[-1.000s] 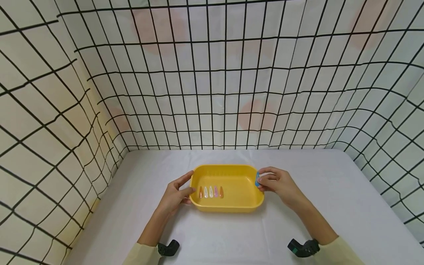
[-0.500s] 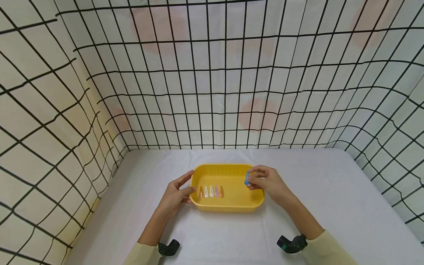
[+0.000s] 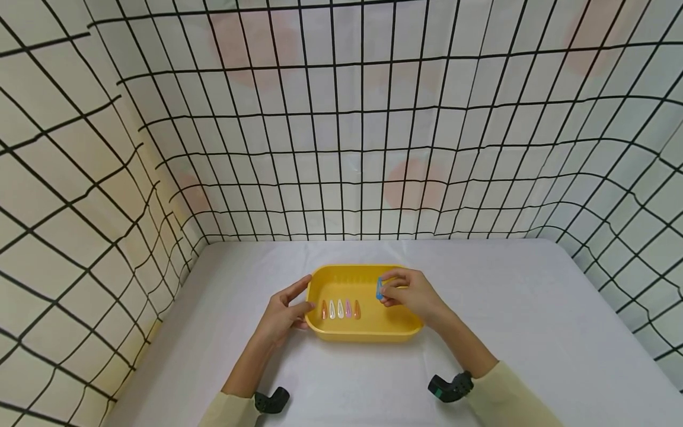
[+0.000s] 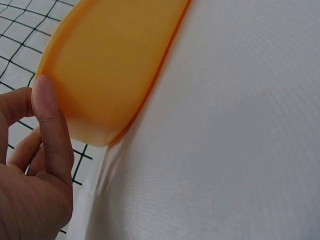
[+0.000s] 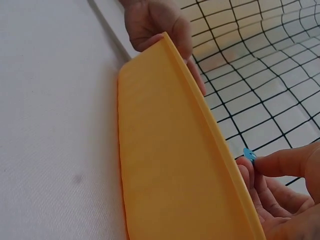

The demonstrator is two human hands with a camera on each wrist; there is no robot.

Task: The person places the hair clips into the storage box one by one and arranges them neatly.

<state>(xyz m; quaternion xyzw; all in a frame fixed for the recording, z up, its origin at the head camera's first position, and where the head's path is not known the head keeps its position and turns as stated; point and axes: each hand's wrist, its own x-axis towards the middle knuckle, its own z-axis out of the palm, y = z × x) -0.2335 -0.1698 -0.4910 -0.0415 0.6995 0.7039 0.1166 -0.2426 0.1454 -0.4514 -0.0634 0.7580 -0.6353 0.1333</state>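
A yellow tray sits on the white-covered table. Its left end is gripped by my left hand, thumb on the rim and fingers along the outside, as the left wrist view also shows. Inside, toward the left, several snap hair clips lie side by side in a row: orange, white and pink. My right hand pinches a blue hair clip between thumb and fingers over the tray's right half. In the right wrist view the blue clip pokes out from the fingertips beyond the tray wall.
White cloth covers the table around the tray. Black grid netting over white sheeting stands at the back and both sides. A dark wrist camera is strapped to the right wrist, another camera to the left.
My right hand has carried the blue hair clip leftward from the tray's right rim to over its inside. The left hand, the tray and the row of clips have stayed put.
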